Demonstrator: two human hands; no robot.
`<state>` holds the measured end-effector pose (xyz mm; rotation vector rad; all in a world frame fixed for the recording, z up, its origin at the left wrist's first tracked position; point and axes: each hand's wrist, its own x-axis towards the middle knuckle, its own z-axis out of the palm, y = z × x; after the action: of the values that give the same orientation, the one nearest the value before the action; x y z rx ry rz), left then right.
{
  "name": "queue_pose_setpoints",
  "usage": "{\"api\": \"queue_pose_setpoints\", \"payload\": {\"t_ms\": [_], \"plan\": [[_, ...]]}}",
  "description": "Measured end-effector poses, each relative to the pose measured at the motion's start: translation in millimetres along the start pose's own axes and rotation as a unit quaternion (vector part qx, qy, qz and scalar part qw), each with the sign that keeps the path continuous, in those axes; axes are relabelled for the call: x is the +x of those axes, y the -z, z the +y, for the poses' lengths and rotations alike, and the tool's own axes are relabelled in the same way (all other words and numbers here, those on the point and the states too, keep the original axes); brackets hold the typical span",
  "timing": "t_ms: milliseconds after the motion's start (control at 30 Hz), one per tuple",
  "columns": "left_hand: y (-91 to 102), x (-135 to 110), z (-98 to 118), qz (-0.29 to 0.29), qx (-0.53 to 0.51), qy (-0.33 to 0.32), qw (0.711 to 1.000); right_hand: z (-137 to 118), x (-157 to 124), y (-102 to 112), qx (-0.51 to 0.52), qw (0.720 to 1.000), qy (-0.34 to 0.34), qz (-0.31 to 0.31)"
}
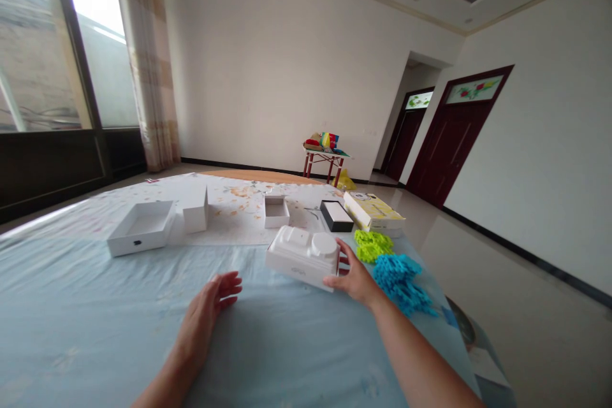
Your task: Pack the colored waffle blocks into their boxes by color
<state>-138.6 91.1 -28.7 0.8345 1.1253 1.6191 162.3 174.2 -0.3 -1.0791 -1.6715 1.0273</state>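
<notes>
A white box (301,271) with a moulded white insert (306,243) showing on top sits at the middle of the blue cloth. My right hand (351,274) grips its right end, thumb on the near side and fingers behind. To the left, apart from the box, my left hand (210,306) hovers over or rests on the cloth with slightly curved fingers and nothing in it. Beside my right hand lie a blue fuzzy bundle (401,282) and a lime-green one (373,246). Whether the white box touches the cloth fully I cannot tell.
Farther back stand an open white box (138,248), an upright white box (195,217), a small open box (276,213), a black-edged box (337,217) and a yellow-and-white box (375,210). The table's right edge runs just past the blue bundle. A small table (325,154) stands by the wall.
</notes>
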Motion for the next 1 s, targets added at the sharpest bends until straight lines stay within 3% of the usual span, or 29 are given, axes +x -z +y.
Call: {"api": "queue_pose_setpoints", "payload": {"t_ms": [200, 333, 567, 700, 900, 1000], "plan": [[2.7, 3, -4, -0.006, 0.021, -0.001, 1.000, 33, 46, -7, -0.104, 0.970, 0.012, 0.222], [3.7, 3, -5, -0.014, 0.034, -0.005, 0.999, 37, 80, -24, -0.179, 0.936, -0.046, 0.299], [3.5, 2, -4, -0.022, 0.070, -0.010, 0.997, 27, 118, -53, -0.246, 0.887, -0.160, 0.356], [2.8, -1, -3, -0.026, 0.082, -0.017, 0.996, 30, 127, -61, -0.214, 0.895, -0.195, 0.338], [-1.4, -5, 0, -0.019, 0.102, -0.014, 0.995, 39, 123, -54, -0.215, 0.914, -0.161, 0.304], [-4.9, -7, 3, -0.016, 0.121, -0.014, 0.992, 39, 123, -52, -0.233, 0.910, -0.158, 0.305]]}}
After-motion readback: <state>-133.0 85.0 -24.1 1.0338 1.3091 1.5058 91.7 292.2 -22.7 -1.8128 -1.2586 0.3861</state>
